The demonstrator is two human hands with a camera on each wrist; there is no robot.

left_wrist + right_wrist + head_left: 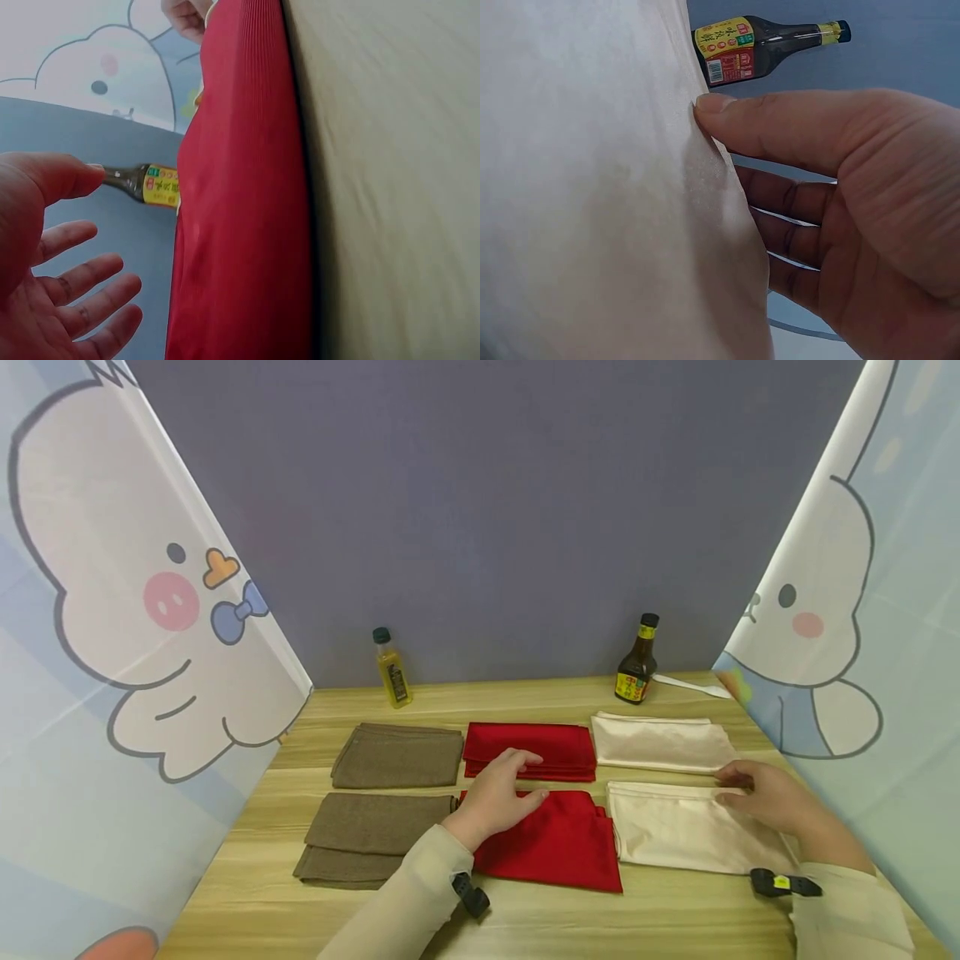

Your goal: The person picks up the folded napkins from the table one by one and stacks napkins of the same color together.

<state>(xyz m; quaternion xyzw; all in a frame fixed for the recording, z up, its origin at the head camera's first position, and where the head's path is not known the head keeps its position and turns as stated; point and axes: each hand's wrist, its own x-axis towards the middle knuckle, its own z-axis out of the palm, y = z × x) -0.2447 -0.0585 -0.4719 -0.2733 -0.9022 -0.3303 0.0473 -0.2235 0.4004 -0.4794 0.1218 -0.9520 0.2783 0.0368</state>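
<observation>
Cream sleeves (397,902) reach in from the nr side, each w/ a black strap (470,894) at the wrist, over a wood-grain tbl (600,931). Nr row, L to R: nr brown cloth (375,825), nr red cloth (558,847), nr cream cloth (675,827), all folded & lying flat. L hand (491,797) is over the reds, fingers spread & thumb apart, nothing held; L wrist view shows it clear of the red fabric. R hand (768,797) is at the nr cream cloth's far R corner, thumb at the edge, fingers loosely bent & apart from thumb; some fingertips hidden behind fabric. Far row, same order: far brown cloth (401,758), far red cloth (555,745), far cream cloth (660,743). Behind: yellow oil btl (393,673) on L, dark sauce btl (636,668) on R w/ a white stick (693,685) just beside it. Grey backdrop (487,527) at back.
</observation>
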